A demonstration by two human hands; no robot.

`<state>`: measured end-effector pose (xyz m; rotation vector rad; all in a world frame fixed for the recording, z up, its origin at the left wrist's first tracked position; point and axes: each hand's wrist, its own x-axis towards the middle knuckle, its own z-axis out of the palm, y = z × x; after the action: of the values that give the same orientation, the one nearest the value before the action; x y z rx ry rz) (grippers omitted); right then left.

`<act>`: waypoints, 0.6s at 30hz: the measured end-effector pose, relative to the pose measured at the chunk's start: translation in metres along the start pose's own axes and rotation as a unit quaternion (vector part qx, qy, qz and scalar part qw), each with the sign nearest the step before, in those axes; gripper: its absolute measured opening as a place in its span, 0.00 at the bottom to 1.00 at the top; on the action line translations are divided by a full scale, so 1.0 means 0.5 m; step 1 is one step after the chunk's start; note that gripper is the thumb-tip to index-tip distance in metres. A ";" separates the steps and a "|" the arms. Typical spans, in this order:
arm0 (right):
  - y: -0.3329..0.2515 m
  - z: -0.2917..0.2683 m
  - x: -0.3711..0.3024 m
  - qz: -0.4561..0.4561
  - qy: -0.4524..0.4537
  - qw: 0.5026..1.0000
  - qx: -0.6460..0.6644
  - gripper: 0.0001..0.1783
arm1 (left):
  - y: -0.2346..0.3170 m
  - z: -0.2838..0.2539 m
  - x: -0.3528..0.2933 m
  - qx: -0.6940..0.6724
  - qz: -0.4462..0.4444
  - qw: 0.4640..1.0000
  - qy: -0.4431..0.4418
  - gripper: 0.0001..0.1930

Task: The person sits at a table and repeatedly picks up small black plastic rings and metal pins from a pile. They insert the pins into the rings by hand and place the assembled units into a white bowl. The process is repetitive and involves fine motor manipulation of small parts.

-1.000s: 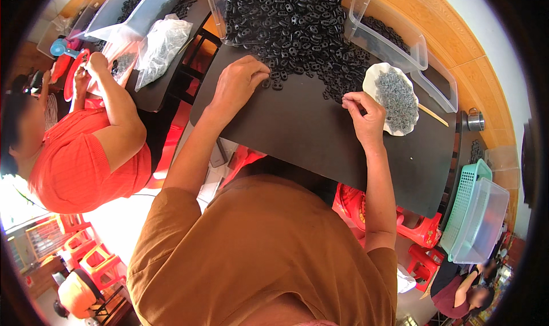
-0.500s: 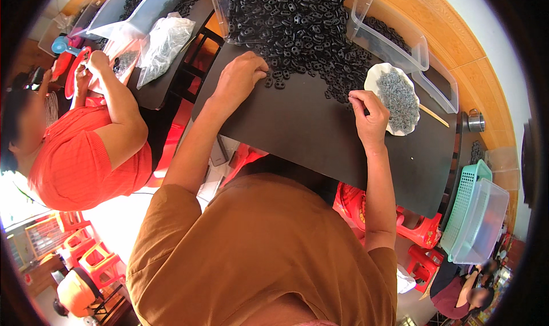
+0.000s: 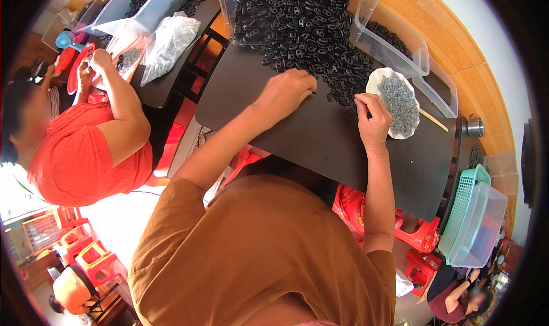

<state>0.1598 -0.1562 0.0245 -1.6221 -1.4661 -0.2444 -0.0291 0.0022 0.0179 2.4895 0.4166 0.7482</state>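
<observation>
The bare left hand (image 3: 285, 94) had moved nearer the bare right hand (image 3: 376, 120). Both had curled fingers, and I could not tell if they held anything. The small black oval plastic pieces with two holes (image 3: 291, 26) lay in a big, slightly shiny heap just past both hands.

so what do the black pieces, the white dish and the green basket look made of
Black pieces: probably moulded plastic, semi-gloss, given uniform shapes and small highlights.
White dish: smooth-looking and pale with a wavy rim; plastic or ceramic, I can't tell.
Green basket: likely plastic, satin, from its even colour and regular perforations.
</observation>
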 end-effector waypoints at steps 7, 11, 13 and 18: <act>0.004 -0.001 -0.002 0.005 0.006 1.000 -0.011 0.09 | -0.008 -0.011 -0.017 0.001 0.015 0.996 0.083 0.04; 0.002 0.001 0.000 0.003 0.010 1.000 -0.011 0.09 | -0.019 -0.047 -0.008 0.024 -0.015 0.996 0.084 0.04; 0.003 0.002 0.001 0.002 0.013 1.000 -0.012 0.10 | -0.017 -0.048 0.003 0.028 0.000 0.996 0.080 0.04; 0.010 0.000 -0.003 0.036 0.037 0.999 0.008 0.10 | 0.004 -0.006 0.032 0.023 0.026 0.999 0.013 0.06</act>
<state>0.1636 -0.1565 0.0210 -1.6331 -1.3475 -0.2476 -0.0179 0.0084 0.0282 2.5448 0.3820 0.8003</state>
